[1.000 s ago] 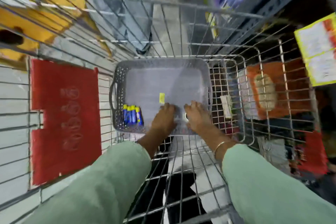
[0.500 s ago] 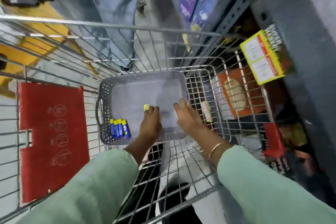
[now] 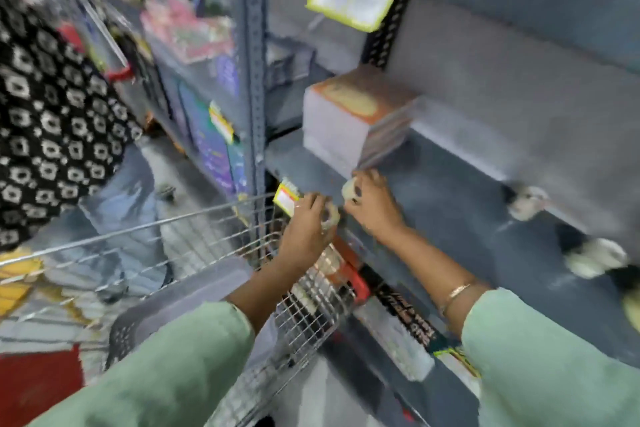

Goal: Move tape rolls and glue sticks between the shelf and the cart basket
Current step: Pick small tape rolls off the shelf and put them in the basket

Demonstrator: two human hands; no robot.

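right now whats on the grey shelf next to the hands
On the grey shelf: a stack of orange-topped packs and blurred white rolls at right. Each hand, left and right, holds a roll; what their palms cover is hidden.

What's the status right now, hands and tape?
Left hand shut on tape roll, at shelf edge. Right hand shut on second roll, over shelf. Box stack close behind.

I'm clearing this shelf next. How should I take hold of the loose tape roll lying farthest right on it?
Judging by the blurred view, the tape roll lies near the shelf front edge, low under the overhanging shelf above. Come in from the open front, level with the shelf, and pinch across its outer rim with fingers on opposite sides.
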